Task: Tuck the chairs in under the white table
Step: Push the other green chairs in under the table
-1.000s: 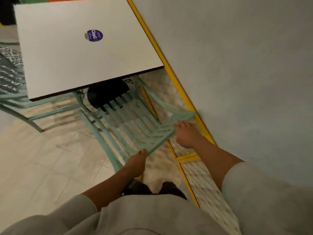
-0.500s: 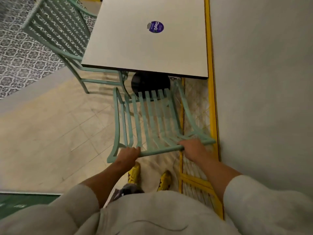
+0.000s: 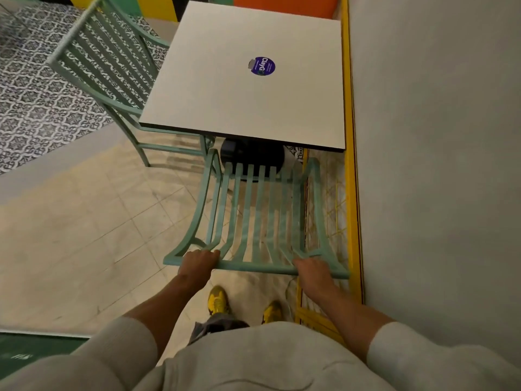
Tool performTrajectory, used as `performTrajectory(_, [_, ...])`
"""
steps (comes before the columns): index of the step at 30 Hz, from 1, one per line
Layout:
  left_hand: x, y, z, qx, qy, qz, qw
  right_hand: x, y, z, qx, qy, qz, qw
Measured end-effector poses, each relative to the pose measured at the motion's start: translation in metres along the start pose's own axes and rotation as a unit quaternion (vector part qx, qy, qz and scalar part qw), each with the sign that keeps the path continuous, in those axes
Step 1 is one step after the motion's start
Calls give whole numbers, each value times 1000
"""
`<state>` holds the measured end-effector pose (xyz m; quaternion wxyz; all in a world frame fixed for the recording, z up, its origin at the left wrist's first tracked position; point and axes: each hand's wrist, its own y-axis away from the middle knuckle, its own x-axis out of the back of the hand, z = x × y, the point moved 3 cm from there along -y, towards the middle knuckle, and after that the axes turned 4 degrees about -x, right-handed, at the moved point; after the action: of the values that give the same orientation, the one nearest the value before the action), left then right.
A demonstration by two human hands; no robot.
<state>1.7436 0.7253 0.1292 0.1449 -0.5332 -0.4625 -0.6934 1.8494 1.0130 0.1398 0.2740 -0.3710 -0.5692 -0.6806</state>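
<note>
Both hands — left hand, right hand — were clamped on the near chair; pushed crooked, it could strike the white bench base or scrape the right wall.

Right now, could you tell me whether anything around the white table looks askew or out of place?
Yes: the second green chair at the white table's left side sits angled to the edge, its back standing well clear. The near chair, gripped at its top rail by left hand and right hand, lines up squarely.
</note>
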Motion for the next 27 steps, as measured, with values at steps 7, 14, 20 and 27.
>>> performTrajectory(7, [20,-25,-27,2,-8,-7,1000,17,-25,-15,-19,-14,-12,1000])
performTrajectory(14, [34,-42,-37,-26,1,-22,999,32,-36,-17,-67,-5,-1,998])
performTrajectory(20, [33,-43,-40,-49,0,-37,998,30,-35,-21,-79,-28,-10,996])
performTrajectory(27, [51,-60,-45,-105,-3,-164,981,55,-43,-22,-31,-158,-170,972])
